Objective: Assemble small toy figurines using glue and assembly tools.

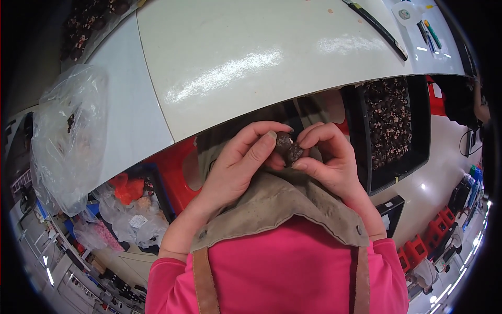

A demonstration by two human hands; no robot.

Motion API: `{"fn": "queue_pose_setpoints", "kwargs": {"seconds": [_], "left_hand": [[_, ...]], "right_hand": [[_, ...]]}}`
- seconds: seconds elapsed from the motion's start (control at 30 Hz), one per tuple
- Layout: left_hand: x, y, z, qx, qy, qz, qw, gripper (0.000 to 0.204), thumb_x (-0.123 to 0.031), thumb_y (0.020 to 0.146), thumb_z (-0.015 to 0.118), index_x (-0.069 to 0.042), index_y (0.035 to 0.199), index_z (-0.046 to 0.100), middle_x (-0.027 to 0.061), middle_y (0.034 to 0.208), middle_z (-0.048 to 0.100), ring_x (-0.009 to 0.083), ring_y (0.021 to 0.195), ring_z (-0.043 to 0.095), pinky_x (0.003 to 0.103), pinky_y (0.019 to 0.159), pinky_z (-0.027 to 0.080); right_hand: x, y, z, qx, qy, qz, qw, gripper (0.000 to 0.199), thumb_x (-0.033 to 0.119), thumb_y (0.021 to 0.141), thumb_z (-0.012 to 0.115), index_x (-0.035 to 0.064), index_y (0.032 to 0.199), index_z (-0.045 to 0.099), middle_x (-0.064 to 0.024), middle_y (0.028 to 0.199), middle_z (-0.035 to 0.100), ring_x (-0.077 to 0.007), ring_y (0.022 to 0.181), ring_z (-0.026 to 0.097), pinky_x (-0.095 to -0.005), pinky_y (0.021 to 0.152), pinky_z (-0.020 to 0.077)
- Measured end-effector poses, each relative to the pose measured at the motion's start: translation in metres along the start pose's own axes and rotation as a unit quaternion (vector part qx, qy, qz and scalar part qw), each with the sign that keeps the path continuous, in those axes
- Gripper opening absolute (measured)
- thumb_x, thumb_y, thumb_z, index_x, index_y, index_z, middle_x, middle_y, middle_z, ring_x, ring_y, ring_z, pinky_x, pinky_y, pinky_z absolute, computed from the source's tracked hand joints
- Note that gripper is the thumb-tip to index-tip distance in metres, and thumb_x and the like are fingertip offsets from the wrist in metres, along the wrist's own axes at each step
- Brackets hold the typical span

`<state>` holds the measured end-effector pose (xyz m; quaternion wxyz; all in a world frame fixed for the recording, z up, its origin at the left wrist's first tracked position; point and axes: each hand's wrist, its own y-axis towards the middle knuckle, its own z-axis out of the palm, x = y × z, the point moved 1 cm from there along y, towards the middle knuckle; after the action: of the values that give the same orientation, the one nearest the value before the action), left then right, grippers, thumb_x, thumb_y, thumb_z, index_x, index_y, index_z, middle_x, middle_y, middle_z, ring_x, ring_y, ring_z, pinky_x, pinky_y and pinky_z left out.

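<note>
Pinching one small dark lump, both hands together, its detail indistinct.

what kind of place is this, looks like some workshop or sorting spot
Probably a small sorting or food-processing workroom. Both hands, left hand and right hand, hold a small dark nut-like piece at a white worktable; a black tray of similar pieces sits below, with a clear plastic bag alongside.

white table | on it: clear plastic bag, long dark blade, pens
</note>
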<state>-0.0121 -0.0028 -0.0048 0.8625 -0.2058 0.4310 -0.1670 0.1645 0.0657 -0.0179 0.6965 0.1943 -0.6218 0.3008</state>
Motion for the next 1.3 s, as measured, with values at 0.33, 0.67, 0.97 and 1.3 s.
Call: {"fn": "queue_pose_setpoints", "kwargs": {"seconds": [0.33,0.67,0.97,1.3], "left_hand": [[-0.003,-0.001,0.000,0.009,0.013,0.008,1.000,0.032,-0.025,0.096,0.050,-0.005,0.121,0.050,0.0019,0.096,0.057,0.0086,0.082,0.052,0.022,0.075,0.043],[-0.001,-0.001,-0.004,-0.003,0.036,0.002,0.999,0.030,-0.026,0.098,0.046,-0.006,0.120,0.051,0.0016,0.091,0.057,0.0074,0.076,0.052,0.021,0.071,0.043],[0.000,0.000,-0.009,0.008,0.032,-0.014,0.999,0.033,-0.032,0.099,0.042,-0.007,0.118,0.051,-0.0011,0.086,0.055,0.0038,0.072,0.050,0.019,0.069,0.044],[0.001,-0.004,-0.011,0.003,0.010,-0.024,1.000,0.032,-0.033,0.099,0.042,-0.007,0.116,0.053,-0.0019,0.083,0.054,0.0035,0.070,0.048,0.017,0.065,0.042]], "right_hand": [[0.000,0.001,0.004,-0.023,0.067,0.059,0.996,0.023,0.006,0.079,0.071,0.0029,0.093,0.053,-0.0078,0.096,0.058,-0.0113,0.082,0.056,-0.0238,0.073,0.0458],[-0.004,0.004,0.007,-0.026,0.141,0.111,0.983,0.014,0.008,0.086,0.063,0.0026,0.093,0.052,-0.0087,0.096,0.060,-0.0102,0.071,0.055,-0.0209,0.061,0.0458],[-0.003,0.003,0.010,-0.017,0.134,0.117,0.984,0.013,0.008,0.088,0.061,0.0015,0.095,0.052,-0.0084,0.095,0.059,-0.0102,0.069,0.055,-0.0211,0.061,0.0456],[-0.001,0.001,0.020,-0.002,0.053,0.039,0.998,0.028,0.006,0.082,0.068,0.0029,0.103,0.050,-0.0048,0.096,0.056,-0.0092,0.078,0.054,-0.0228,0.070,0.0450]]}}
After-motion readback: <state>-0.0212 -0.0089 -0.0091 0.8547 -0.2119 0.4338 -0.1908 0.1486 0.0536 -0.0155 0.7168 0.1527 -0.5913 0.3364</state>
